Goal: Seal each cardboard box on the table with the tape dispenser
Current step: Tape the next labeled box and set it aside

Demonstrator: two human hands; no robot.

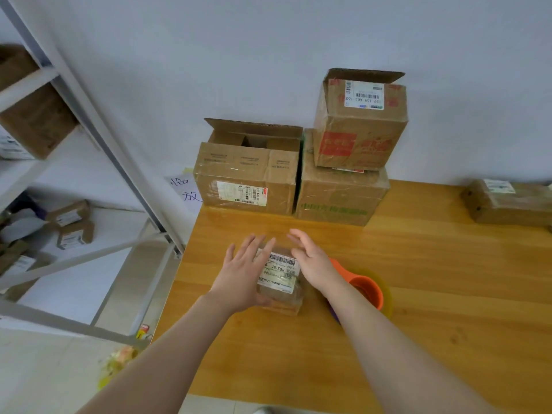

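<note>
A small cardboard box (280, 271), wrapped in clear tape and bearing a white barcode label on top, lies on the wooden desk (433, 264) near its left edge. The left hand (242, 273) rests flat on the box's left side with its fingers straight and spread. The right hand (313, 261) is at the box's right edge with relaxed, slightly bent fingers; I cannot tell whether it touches the box. Neither hand has its grip closed round anything.

The tape dispenser (366, 289), orange with a yellowish roll of tape, lies on the desk just right of the small box. The right wrist and forearm cross over it and hide its near part.

There are five boxes on the desk and one dispenser. Besides the small one, three stand against the wall (209, 55) at the back. The left box (245, 180) has its top flaps open. The box with green print (337, 195) stands just beside it. The box with red print (358, 130) is stacked on the green-printed one, its top flap raised. A flat brown box (507, 204) lies well apart at the far right edge.

Left of the desk stands a metal shelf rack (92, 124). Brown boxes sit on its upper level. Two small labelled boxes lie lower down; the rest there is too blurred to count. A paper sign (186, 189) with handwritten characters hangs on the wall beside the left open box.
</note>
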